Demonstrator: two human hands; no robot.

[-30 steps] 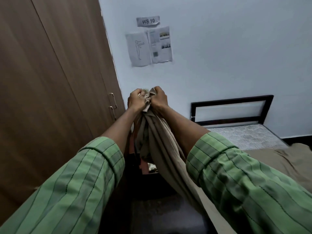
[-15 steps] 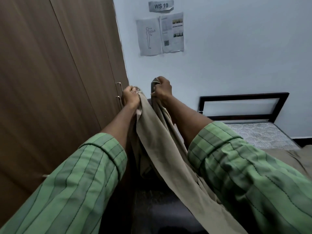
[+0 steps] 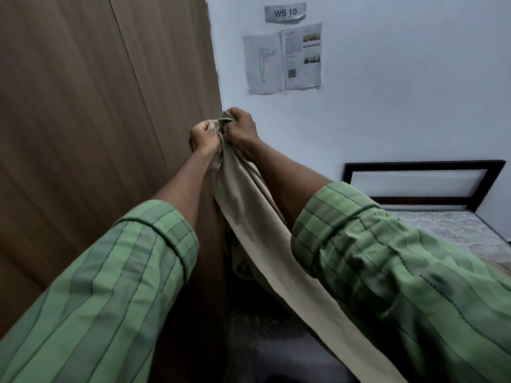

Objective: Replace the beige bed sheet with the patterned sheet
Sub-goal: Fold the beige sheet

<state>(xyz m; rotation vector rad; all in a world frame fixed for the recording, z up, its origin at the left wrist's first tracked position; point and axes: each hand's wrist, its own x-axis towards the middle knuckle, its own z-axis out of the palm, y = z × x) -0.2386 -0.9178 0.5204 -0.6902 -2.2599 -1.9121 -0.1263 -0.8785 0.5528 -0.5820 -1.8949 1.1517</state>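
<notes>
Left hand [image 3: 203, 135] & right hand [image 3: 240, 125] are both raised at arm's length, fists side by side and nearly touching, each with fingers curled tight round a bunched end of the beige bed sheet [image 3: 257, 230]. A little tuft of fabric pokes up between the 2 fists, by the right thumb. From the fists the sheet hangs down in long folds between the forearms, then runs as a broad band toward the lower right, passing under the right sleeve [image 3: 387, 258] and off the bottom edge. Left sleeve [image 3: 110, 286] is same green striped cloth, both cuffs rolled back, forearms bare.

Head view, rest of room: brown wardrobe [image 3: 96, 120] fills the left side, hands sit just in front of its edge. Pale wall [image 3: 401, 92] behind carries a label reading "WS 10" [image 3: 285, 13] w/ two paper sheets [image 3: 283, 60] taped below it, one showing a standing figure outline. At right, dark headboard frame [image 3: 423, 183] stands against the wall; below it the bare mattress [image 3: 453, 230] shows a grey quilted pattern. Floor under the arms is dark, detail can't be made out. Patterned sheet isn't visible from this angle.
</notes>
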